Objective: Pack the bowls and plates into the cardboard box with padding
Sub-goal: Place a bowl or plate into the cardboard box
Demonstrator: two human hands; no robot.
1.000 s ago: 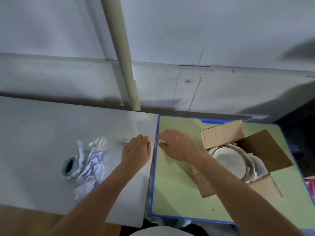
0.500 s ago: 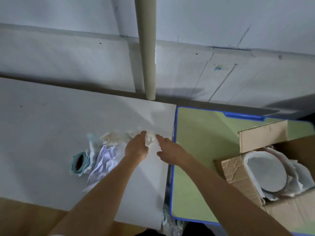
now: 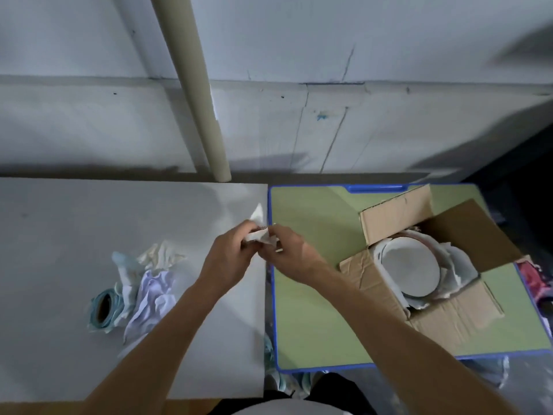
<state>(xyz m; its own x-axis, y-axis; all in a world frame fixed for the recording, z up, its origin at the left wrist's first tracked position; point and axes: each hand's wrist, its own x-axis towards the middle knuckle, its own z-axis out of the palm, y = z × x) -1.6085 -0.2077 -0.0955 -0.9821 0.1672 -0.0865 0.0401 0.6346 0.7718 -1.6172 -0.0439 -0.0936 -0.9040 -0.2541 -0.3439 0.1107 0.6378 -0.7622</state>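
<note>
1. Two hands meet over the right edge of the white top. The left hand and right hand are close together, and both pinch one crumpled paper wad held clear of the surface.
2. Done so far, by my reading: the box sits on the right half of the green top with all its flaps open. A plate lies flat inside, face up.
3. White padding is tucked around the plate on the near and right sides. A brownish rim shows just beyond the plate. It may be a bowl or another plate; I cannot tell which.
4. No loose bowls or plates are in view on either top, so the crockery seems to be loaded already.
5. Left to do, as I judge it: the wad goes into the box as more padding, probably on top of the plate or in a gap beside it.
6. More paper waits in a pile near the front left of the white top, well apart from the box. A tape roll touches the pile's left side, so closing the flaps and sealing are probably still to come.
7. Writing: no brand, label or print can be read on the box, the plate or the tape roll.
</note>
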